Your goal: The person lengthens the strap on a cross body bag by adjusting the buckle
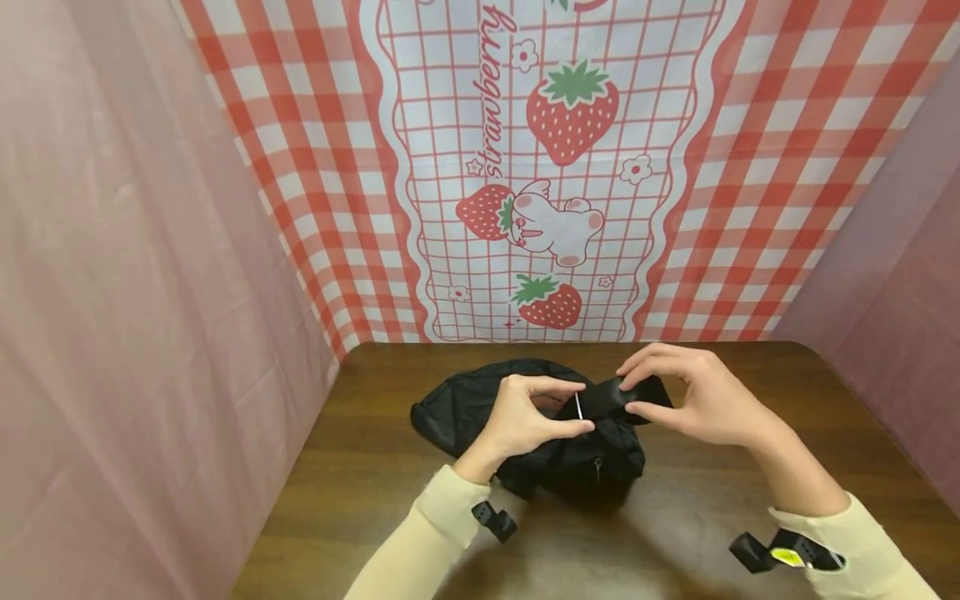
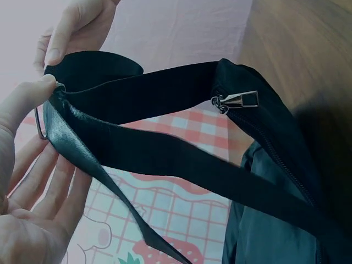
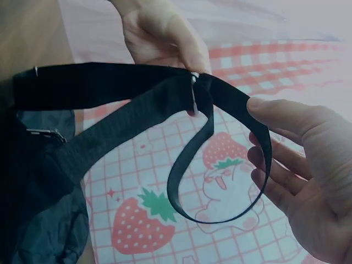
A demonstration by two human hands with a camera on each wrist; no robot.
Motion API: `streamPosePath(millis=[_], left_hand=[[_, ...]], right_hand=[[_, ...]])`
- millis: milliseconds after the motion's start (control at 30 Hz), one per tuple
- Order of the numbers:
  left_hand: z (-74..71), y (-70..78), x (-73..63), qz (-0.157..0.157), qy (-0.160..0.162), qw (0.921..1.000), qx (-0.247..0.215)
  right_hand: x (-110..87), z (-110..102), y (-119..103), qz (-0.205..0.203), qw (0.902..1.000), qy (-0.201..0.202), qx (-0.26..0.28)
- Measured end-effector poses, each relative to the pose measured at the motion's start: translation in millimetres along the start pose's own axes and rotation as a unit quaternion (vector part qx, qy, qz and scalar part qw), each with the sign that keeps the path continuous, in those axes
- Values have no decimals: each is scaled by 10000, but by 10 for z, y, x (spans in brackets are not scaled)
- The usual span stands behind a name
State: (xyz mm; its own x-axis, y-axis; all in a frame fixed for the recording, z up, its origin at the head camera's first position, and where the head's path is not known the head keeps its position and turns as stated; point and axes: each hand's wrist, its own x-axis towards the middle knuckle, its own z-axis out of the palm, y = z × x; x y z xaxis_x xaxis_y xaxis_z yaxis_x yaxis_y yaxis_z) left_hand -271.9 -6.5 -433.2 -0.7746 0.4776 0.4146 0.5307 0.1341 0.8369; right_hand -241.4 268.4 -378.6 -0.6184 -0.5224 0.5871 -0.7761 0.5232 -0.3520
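A black fabric bag with a zipper lies on the wooden table. Its black webbing strap is lifted up and runs through a metal slide buckle. My left hand pinches that buckle between thumb and fingers. To the right of it, my right hand pinches a loop of the strap between thumb and fingertips. In the left wrist view a metal zipper pull hangs at the bag's edge, and the strap's loose end dangles below the buckle.
The brown wooden table extends around the bag. Behind it hangs a red checked cloth with strawberries, and pinkish curtains close off both sides. Each sleeve carries a small black wrist camera.
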Motion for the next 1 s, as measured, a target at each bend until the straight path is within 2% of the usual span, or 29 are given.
streamPosePath(millis=[167, 300, 400, 500, 633, 767, 900, 1000], left_hand=[[-14, 11, -10, -165, 86, 9997, 143], [-7, 6, -18, -191, 54, 9997, 172], [3, -6, -30, -120, -12, 9997, 225], [10, -17, -34, -69, -39, 9997, 244], [17, -11, -37, -111, -28, 9997, 218], [28, 4, -49, -134, -35, 9996, 252], [22, 9, -46, -46, 1, 9997, 245], [6, 10, -40, 0, -15, 9998, 217]], right_hand=[[-43, -34, 58, 186, 9998, -38, -62], [-61, -1, 106, 254, 9983, -451, -267], [-31, 62, 108, 124, 9962, -800, -313], [58, 148, 78, -118, 9946, -1020, -141], [165, 264, 27, -482, 9937, -1012, -85], [179, 317, -4, -649, 9936, -879, -273], [195, 286, -32, -656, 9936, -846, -352], [198, 233, -47, -474, 9949, -854, -258]])
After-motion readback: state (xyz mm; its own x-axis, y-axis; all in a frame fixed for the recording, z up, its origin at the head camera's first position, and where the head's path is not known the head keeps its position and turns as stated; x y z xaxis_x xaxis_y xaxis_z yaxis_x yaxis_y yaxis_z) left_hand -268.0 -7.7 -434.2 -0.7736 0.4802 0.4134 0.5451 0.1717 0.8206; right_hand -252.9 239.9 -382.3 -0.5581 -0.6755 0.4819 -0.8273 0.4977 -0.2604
